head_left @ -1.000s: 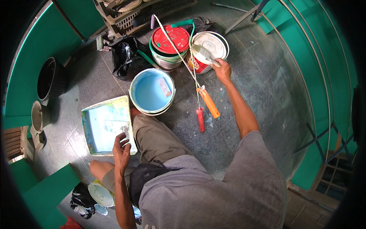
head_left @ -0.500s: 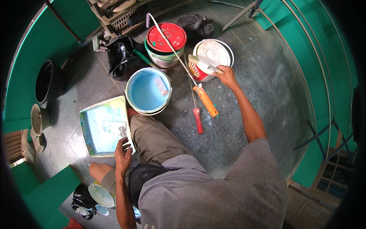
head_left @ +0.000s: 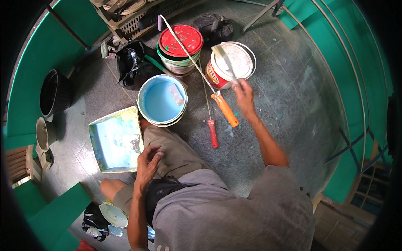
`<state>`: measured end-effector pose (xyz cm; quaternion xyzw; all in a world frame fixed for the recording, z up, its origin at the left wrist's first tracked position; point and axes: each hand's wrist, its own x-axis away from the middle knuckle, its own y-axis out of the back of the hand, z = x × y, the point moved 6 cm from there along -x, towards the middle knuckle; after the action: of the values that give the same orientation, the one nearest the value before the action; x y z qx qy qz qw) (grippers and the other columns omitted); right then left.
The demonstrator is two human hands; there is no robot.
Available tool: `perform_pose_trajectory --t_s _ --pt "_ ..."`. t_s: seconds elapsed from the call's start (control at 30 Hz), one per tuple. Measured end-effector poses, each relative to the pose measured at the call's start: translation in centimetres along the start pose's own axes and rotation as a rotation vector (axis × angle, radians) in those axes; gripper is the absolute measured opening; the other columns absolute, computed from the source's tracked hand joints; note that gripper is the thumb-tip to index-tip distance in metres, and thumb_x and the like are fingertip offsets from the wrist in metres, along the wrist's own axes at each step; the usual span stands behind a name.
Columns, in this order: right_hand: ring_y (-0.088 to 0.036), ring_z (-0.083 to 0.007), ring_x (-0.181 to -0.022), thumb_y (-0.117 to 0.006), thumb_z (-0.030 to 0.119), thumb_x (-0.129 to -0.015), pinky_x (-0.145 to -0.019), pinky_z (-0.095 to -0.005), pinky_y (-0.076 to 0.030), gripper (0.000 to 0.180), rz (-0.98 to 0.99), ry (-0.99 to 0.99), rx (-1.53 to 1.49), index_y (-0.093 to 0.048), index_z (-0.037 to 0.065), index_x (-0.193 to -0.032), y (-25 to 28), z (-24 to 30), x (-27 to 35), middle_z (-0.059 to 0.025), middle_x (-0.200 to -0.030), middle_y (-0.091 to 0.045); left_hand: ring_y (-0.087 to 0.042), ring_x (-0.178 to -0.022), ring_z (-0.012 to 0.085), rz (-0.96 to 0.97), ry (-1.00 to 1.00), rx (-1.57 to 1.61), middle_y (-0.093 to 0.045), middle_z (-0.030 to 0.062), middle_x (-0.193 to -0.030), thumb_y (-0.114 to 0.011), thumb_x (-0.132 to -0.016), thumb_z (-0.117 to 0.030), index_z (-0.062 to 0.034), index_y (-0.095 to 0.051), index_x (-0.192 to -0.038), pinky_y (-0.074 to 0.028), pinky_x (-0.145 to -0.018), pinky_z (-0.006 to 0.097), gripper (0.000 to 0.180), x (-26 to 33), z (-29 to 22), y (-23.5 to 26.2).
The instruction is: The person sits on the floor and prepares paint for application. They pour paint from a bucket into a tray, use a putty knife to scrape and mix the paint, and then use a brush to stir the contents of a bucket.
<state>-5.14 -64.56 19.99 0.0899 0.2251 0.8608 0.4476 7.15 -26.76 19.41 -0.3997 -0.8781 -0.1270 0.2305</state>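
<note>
A loose, plain grey fabric T-shirt [head_left: 234,213] covered the torso behind both bare hands, the left hand [head_left: 147,167] and the right hand [head_left: 244,97]. Its wide, creased short sleeve [head_left: 279,182] ended above the right hand's bare forearm. Olive-brown, wrinkled cloth shorts [head_left: 169,154] showed just right of the left hand. Behind that hand, a black, soft fabric piece [head_left: 164,192], its kind unclear, lay at the waist.

The right hand [head_left: 244,95] holds a flat paintbrush [head_left: 228,65].
</note>
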Motion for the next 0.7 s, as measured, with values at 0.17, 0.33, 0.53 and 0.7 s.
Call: perform_pose_trajectory --t_s 0.17,0.33,0.53,0.7 --pt "-0.046 -0.0101 -0.061 -0.049 0.023 -0.091 -0.054 -0.0299 -0.04 0.02 0.166 -0.052 -0.254 -0.05 0.004 -0.095 -7.6 7.3 8.7 -0.0014 -0.07 -0.05 -0.056 -0.096 0.0173 0.028 -0.143 0.084 -0.057 0.011 -0.105 -0.057 -0.087 -0.015 0.0019 -0.048 -0.118 -0.044 -0.085 0.03 0.036 -2.0 -5.3 -4.5" --pt "-0.055 -0.0326 -0.066 -0.054 0.022 -0.087 -0.059 -0.0376 -0.043 0.025 0.156 0.131 -0.332 -0.045 0.001 -0.099 -13.6 9.5 16.1 -0.0177 -0.072 -0.052 -0.055 -0.092 0.0135 0.024 -0.189 0.235 -0.057 0.0064 -0.103 -0.054 -0.089 -0.019 -0.0005 -0.051 -0.115 -0.043 -0.083 0.025 0.032 -2.3 -5.4 -4.5" --pt "-0.056 -0.0403 -0.083 -0.059 0.026 -0.081 -0.07 -0.0418 -0.045 0.041 0.398 0.266 -0.317 -0.047 0.0 -0.112 -14.3 11.8 18.7 -0.0217 -0.094 -0.055 -0.051 -0.075 0.0068 -0.172 -0.155 0.292 -0.057 0.0006 -0.081 -0.054 -0.086 -0.006 0.0004 -0.056 -0.09 -0.042 -0.07 0.022 0.008 -0.5 -2.6 -1.0" --pt "-0.058 -0.0248 -0.079 -0.056 0.019 -0.081 -0.068 -0.0373 -0.047 0.035 0.245 -0.042 -0.103 -0.051 0.001 -0.111 -7.6 -0.8 20.9 -0.0131 -0.091 -0.057 -0.047 -0.069 0.0064 -0.234 -0.154 0.207 -0.055 0.001 -0.079 -0.052 -0.085 -0.005 0.0009 -0.053 -0.089 -0.04 -0.065 0.02 0.008 1.0 -0.3 1.8"
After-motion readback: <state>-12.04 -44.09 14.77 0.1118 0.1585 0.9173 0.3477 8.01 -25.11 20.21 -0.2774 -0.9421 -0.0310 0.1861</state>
